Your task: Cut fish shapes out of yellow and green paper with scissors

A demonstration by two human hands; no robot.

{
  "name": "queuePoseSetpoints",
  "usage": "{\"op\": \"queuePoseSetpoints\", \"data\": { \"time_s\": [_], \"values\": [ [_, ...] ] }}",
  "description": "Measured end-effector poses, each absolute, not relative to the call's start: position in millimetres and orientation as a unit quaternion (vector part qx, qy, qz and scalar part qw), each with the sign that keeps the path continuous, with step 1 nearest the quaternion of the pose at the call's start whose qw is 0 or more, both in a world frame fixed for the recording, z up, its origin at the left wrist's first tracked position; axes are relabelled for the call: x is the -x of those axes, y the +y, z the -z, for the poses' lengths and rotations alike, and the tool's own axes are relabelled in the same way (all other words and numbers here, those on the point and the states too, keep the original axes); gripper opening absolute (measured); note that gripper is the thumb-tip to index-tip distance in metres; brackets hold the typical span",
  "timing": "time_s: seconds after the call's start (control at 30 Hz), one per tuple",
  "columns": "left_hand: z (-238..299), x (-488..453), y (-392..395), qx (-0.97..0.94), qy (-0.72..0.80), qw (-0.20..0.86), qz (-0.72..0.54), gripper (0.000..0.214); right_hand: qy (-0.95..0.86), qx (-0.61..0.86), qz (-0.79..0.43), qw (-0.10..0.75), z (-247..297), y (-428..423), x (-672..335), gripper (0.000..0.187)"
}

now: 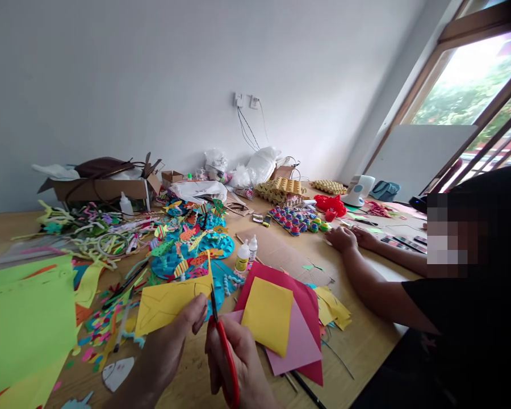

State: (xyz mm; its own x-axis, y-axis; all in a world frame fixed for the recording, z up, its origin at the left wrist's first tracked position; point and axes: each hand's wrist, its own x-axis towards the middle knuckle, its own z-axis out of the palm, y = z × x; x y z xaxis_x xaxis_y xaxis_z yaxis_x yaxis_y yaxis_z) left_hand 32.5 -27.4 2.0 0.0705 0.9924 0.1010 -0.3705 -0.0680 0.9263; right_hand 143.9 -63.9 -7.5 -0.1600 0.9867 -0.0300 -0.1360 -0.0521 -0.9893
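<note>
My left hand (170, 343) pinches the lower edge of a yellow paper sheet (168, 301) with a pencilled outline on it, holding it above the table. My right hand (238, 360) is closed round red-handled scissors (223, 346), whose dark blades point up into the paper's right edge. A stack of yellow, pink and red paper sheets (281, 318) lies on the wooden table (357, 346) just right of my hands.
A person in black sits at the right, their hands (349, 238) resting on the table. Blue discs with paper fish (196, 250), two glue bottles (246, 254), green sheets (25, 318), paper scraps, pipe cleaners, egg trays (281, 190) and a cardboard box (102, 187) crowd the table.
</note>
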Motion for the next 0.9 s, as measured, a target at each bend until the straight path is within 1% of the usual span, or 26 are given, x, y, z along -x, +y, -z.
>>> {"op": "queuePoseSetpoints", "data": {
  "time_s": [0.13,0.47,0.9],
  "values": [
    [-11,-38,-30,-0.388,0.377,0.572,-0.617,0.033,-0.506,0.426,-0.581,0.475,10,-63,-139,0.063],
    [-11,-44,-34,-0.4,0.46,0.491,-0.623,0.029,-0.554,0.388,-0.536,0.505,10,-64,-138,0.058],
    [-3,-43,-34,-0.399,0.465,0.469,-0.636,0.016,-0.549,0.407,-0.533,0.499,6,-66,-141,0.061]
  ]
}}
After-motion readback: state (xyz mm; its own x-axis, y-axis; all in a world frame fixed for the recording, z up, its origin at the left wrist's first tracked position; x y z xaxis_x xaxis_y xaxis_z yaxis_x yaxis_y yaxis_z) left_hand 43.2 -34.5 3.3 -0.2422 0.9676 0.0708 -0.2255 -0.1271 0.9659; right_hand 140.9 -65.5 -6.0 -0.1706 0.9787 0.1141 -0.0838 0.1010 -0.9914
